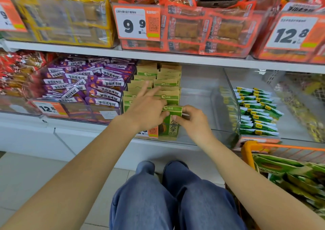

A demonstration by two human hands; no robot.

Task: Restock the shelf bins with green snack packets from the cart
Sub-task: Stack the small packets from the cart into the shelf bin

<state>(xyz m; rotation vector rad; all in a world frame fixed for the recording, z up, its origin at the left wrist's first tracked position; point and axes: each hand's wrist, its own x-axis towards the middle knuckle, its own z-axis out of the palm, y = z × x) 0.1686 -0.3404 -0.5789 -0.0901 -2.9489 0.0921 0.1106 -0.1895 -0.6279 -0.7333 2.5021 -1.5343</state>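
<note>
Now both hands [193,119] pinch one green packet [173,110].

Free room right of green packets [165,89]

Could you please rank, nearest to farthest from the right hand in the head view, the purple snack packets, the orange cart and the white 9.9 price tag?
From the right hand:
1. Orange cart, lower right, beside the shelf.
2. Purple snack packets, in the left bin, beyond the left hand.
3. White 9.9 price tag, on the upper shelf.
</note>
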